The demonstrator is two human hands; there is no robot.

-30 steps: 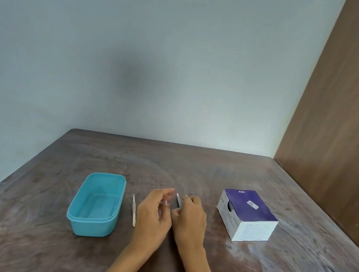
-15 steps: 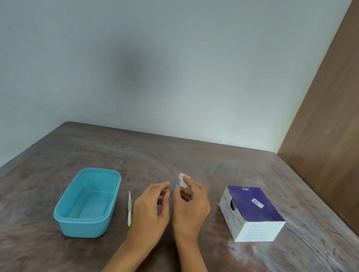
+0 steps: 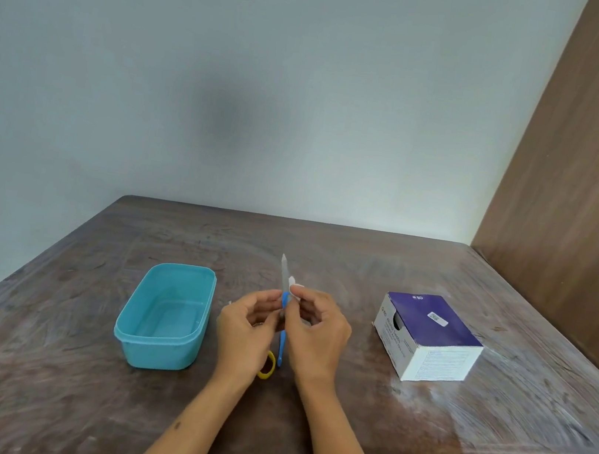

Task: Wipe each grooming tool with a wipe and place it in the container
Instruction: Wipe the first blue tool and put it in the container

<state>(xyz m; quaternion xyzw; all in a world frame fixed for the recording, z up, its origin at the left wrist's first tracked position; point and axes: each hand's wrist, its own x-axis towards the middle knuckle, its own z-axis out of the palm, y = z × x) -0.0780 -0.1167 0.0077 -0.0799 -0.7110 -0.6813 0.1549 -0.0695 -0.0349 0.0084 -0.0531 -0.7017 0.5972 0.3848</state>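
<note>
A grooming tool (image 3: 285,277) with a thin metal blade and a blue handle stands upright between my hands, above the table. My left hand (image 3: 245,329) pinches it where blade meets handle. My right hand (image 3: 317,332) pinches a small white wipe (image 3: 293,290) against the lower blade. A yellow loop (image 3: 267,367) shows below my left hand; whether it belongs to the tool I cannot tell. The empty teal container (image 3: 183,268) sits on the table just left of my left hand. A white sliver of another tool (image 3: 230,302) peeks out behind my left hand.
A purple and white cardboard box (image 3: 429,337) lies on the wooden table (image 3: 326,246) to the right of my hands. A brown panel (image 3: 583,191) borders the table on the right, and a pale wall runs along the back.
My hands have lifted off the table, and the blue-handled tool now stands upright between them with its blade showing. The right hand kept hold of the wipe throughout.
</note>
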